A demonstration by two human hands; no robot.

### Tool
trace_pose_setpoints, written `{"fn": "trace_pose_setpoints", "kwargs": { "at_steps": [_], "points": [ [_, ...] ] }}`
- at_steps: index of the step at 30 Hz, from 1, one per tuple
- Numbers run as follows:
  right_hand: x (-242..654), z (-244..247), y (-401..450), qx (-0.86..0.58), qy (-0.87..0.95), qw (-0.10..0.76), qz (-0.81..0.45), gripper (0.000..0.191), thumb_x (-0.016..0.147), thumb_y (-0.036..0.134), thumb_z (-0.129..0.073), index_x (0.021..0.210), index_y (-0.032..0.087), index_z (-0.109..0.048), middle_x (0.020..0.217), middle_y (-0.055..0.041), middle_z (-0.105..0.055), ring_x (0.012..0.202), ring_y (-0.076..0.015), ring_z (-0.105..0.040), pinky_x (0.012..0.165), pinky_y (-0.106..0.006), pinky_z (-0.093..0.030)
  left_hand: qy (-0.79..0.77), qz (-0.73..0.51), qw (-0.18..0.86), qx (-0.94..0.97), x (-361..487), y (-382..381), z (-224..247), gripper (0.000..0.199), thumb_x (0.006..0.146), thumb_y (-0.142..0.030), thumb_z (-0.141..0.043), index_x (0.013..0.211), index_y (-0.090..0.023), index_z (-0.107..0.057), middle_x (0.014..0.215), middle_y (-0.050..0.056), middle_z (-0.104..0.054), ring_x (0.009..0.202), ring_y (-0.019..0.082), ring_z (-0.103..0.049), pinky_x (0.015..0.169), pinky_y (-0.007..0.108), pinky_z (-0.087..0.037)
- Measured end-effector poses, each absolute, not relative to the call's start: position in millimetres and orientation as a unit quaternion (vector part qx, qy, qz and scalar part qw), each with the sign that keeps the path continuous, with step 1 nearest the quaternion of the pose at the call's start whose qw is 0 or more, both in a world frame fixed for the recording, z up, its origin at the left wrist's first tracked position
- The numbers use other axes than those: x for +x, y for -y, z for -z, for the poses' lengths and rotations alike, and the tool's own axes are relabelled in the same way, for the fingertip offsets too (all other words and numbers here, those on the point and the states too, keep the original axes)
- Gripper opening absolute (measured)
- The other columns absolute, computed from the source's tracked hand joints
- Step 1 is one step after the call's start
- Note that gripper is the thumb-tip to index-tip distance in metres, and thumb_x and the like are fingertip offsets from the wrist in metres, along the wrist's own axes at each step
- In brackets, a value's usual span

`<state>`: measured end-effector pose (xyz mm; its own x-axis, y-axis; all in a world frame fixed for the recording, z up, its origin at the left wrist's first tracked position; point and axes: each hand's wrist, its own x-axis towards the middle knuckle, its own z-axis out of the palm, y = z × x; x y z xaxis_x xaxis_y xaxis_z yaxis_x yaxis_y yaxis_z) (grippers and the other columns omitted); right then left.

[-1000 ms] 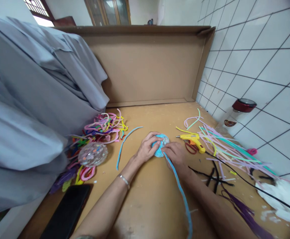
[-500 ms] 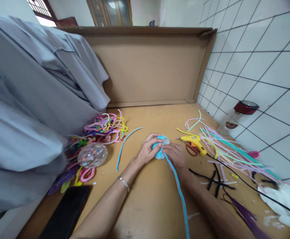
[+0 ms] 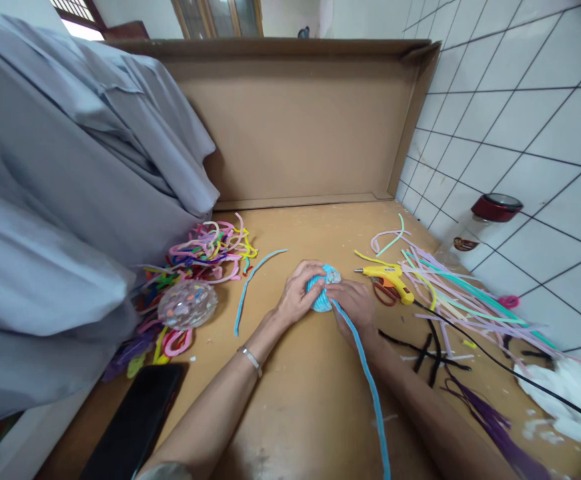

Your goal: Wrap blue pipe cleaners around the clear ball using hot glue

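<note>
A round, partly clear object wrapped in blue pipe cleaner (image 3: 322, 301) sits between my two hands at the middle of the table. My left hand (image 3: 300, 291) is closed around its left side, with the thumb on the front. From the right, my right hand (image 3: 353, 303) pinches at its edge, where a long blue strand (image 3: 365, 367) leaves the object and runs down toward the bottom of the view. The right fingertips are partly hidden. Another blue strand (image 3: 244, 293) lies curved on the table left of my hands.
A clear ball (image 3: 187, 305) and tangled coloured pipe cleaners (image 3: 210, 250) lie left, above a black phone (image 3: 135, 420). Right are a yellow glue gun (image 3: 389, 279) with its cord, red-handled scissors (image 3: 384, 293), pastel strands (image 3: 465, 293) and a jar (image 3: 485, 223). Cardboard (image 3: 300, 127) stands behind.
The view has shifted slightly. Both hands keep their places on the blue-wrapped object, and the long strand hangs a little farther right at its lower end.
</note>
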<state>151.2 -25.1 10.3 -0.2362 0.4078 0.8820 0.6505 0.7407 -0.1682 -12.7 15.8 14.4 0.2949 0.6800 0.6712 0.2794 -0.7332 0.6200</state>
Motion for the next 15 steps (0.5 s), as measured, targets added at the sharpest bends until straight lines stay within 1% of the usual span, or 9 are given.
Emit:
{"fn": "trace_pose_setpoints", "kwargs": {
  "at_steps": [5,10,13,15],
  "points": [
    [152.8,-14.4,27.9,-0.355,0.788,0.494,0.093,0.021,0.091,0.012,-0.048,0.098,0.022,-0.065,0.1,-0.0049,-0.073,0.098,-0.0171,-0.065,0.082,-0.031,-0.045,-0.304,-0.502,0.193,0.786,-13.9,-15.0,-14.2,0.02,0.094,-0.03,-0.05,0.098,-0.018,-0.066,0.112,0.011,-0.062,0.106,0.02,-0.06,0.093,0.038,-0.05],
    [152.5,-14.3,30.4,-0.37,0.792,0.476,0.097,0.02,0.092,0.014,-0.047,0.096,0.022,-0.065,0.098,-0.0046,-0.074,0.095,-0.0168,-0.065,0.083,-0.032,-0.044,-0.295,-0.503,0.189,0.79,-14.6,-14.4,-13.0,0.021,0.094,-0.027,-0.049,0.099,-0.017,-0.067,0.113,0.012,-0.061,0.107,0.02,-0.059,0.093,0.04,-0.05],
    [153.9,-12.8,31.8,-0.371,0.802,0.461,0.076,0.021,0.092,0.015,-0.047,0.102,0.022,-0.064,0.105,-0.0061,-0.072,0.103,-0.0185,-0.063,0.086,-0.033,-0.044,-0.289,-0.505,0.192,0.79,-15.1,-13.3,-13.5,0.021,0.094,-0.026,-0.049,0.099,-0.017,-0.067,0.115,0.012,-0.061,0.107,0.02,-0.06,0.093,0.04,-0.05],
    [155.4,-11.0,31.5,-0.358,0.81,0.46,0.065,0.021,0.092,0.017,-0.048,0.104,0.023,-0.064,0.108,-0.006,-0.072,0.105,-0.0194,-0.062,0.087,-0.035,-0.045,-0.285,-0.506,0.195,0.79,-15.3,-12.7,-14.3,0.021,0.094,-0.025,-0.049,0.097,-0.016,-0.067,0.115,0.012,-0.06,0.107,0.02,-0.06,0.093,0.039,-0.05]
  ]
}}
